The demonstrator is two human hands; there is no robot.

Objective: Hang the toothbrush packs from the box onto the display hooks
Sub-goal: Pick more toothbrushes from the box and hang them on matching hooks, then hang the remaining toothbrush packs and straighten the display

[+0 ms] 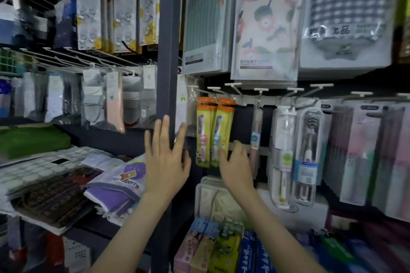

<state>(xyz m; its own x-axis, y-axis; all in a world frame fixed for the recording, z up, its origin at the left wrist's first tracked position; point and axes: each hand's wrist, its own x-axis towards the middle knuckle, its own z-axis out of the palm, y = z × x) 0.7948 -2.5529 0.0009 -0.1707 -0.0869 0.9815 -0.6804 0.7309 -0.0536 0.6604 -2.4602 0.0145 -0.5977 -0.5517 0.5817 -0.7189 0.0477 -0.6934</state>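
Counts along the toothbrush display

Two yellow toothbrush packs [214, 133] hang side by side, two clear-cased toothbrushes [297, 153] hang further right, three large flat packs [266, 22] hang on the row above, and two bare hands, left [165, 159] and right [236, 166], reach in.

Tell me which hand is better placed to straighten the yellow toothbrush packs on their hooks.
Right. The right hand is already at the lower edge of the yellow toothbrush packs. The left hand is spread open by the dark post, farther away.
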